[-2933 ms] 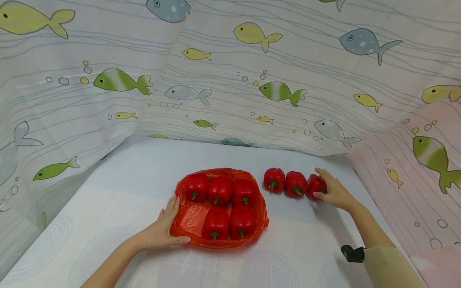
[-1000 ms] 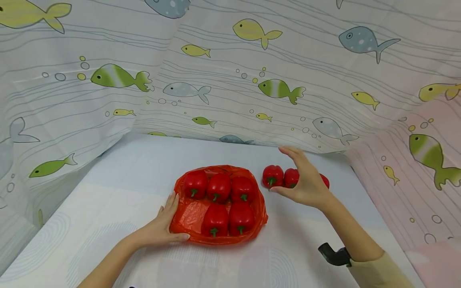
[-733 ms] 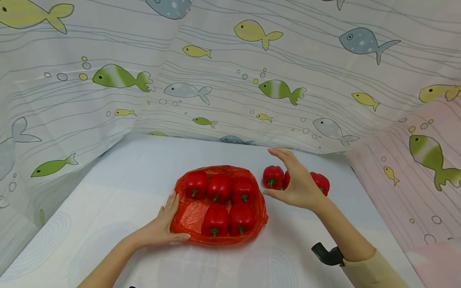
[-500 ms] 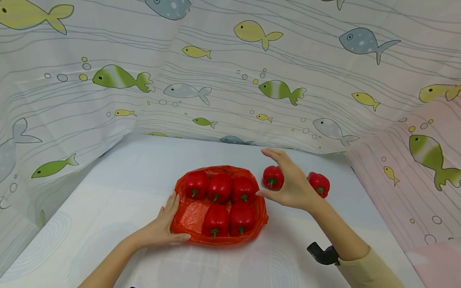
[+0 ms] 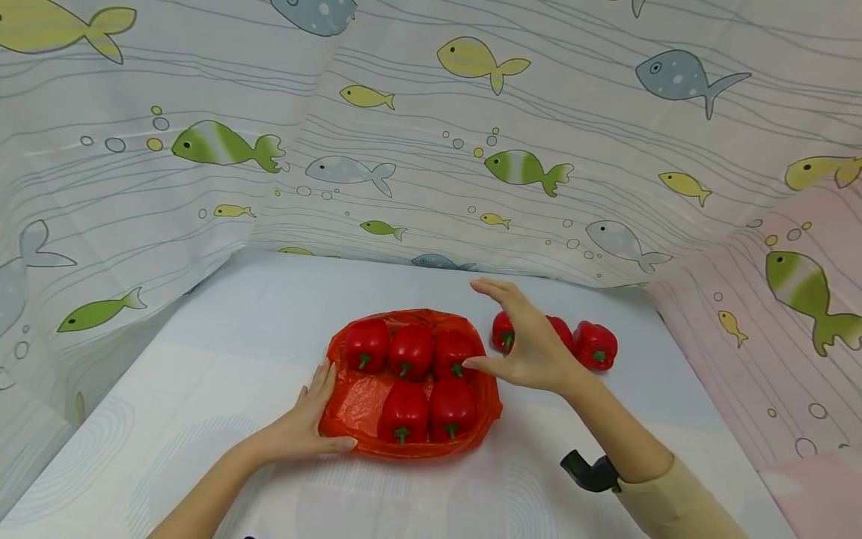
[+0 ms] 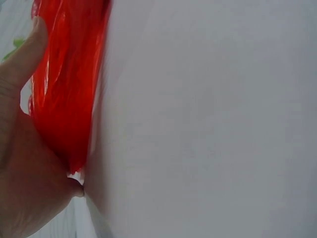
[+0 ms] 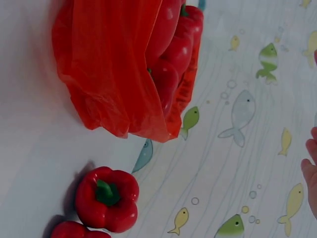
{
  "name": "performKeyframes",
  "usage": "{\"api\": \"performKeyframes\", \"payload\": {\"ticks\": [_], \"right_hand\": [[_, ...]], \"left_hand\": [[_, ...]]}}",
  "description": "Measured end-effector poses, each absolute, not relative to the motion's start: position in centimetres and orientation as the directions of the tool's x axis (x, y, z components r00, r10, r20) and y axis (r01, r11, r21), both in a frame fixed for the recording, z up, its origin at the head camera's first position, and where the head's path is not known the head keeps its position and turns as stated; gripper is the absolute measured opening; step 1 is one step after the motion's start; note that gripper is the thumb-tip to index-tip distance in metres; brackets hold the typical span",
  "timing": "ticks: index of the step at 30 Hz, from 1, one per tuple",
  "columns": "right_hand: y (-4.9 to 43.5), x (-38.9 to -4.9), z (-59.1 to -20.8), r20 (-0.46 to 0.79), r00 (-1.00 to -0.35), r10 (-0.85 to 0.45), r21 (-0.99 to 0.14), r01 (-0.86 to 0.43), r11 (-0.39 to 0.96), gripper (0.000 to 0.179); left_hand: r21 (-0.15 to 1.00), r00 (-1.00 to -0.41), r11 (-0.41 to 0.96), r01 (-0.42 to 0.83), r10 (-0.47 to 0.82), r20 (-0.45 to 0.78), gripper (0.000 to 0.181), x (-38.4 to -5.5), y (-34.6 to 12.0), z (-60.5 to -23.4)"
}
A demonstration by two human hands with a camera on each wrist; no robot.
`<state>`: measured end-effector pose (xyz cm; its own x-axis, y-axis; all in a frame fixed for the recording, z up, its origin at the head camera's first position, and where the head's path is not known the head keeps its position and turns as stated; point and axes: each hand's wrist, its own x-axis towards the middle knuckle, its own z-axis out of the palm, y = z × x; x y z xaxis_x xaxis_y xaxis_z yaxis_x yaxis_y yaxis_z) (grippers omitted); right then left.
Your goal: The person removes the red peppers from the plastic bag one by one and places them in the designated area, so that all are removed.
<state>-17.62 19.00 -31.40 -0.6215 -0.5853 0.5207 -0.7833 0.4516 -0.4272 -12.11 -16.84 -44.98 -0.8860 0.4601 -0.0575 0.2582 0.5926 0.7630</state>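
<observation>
Several red bell peppers (image 5: pixel 410 350) sit in an orange plastic bag (image 5: pixel 353 408) with its rim rolled open; the bag's left front part holds no pepper. My left hand (image 5: pixel 303 423) rests against the bag's left side, fingers stretched along it and thumb at the front rim. In the left wrist view, that thumb (image 6: pixel 29 54) lies by the shiny bag wall (image 6: pixel 69 89). My right hand (image 5: pixel 528 348) hovers by the bag's right rim, thumb and fingers spread in a wide curve around nothing. Behind it, three more bell peppers (image 5: pixel 595 346) stand in a row, partly hidden.
A pale patterned cloth (image 5: pixel 202 419) covers the table. Fish-printed curtains (image 5: pixel 404 135) enclose the back and both sides. A black curved piece (image 5: pixel 591 471) sticks out from my right forearm, at the beige sleeve (image 5: pixel 673 501).
My right hand has left the rightmost pepper and travelled left, past the row, to the bag's right edge, carrying nothing. The left hand has kept its place on the bag.
</observation>
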Motion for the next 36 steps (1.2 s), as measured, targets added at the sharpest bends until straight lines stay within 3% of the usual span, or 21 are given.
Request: {"api": "performKeyframes", "payload": {"ticks": [30,36], "right_hand": [[13.3,-17.2,-32.1,0.472,-0.575,-0.668,-0.448,-0.809,0.38,0.09],[12.3,-17.0,-32.5,0.426,-0.595,-0.682,-0.459,-0.792,0.404,0.087]], "left_hand": [[0.759,-0.886,0.602,0.246,0.458,-0.076,0.123,-12.3,-17.1,-45.2],[0.76,-0.883,0.596,0.259,0.466,-0.065,0.122,-12.4,-17.0,-45.0]]}}
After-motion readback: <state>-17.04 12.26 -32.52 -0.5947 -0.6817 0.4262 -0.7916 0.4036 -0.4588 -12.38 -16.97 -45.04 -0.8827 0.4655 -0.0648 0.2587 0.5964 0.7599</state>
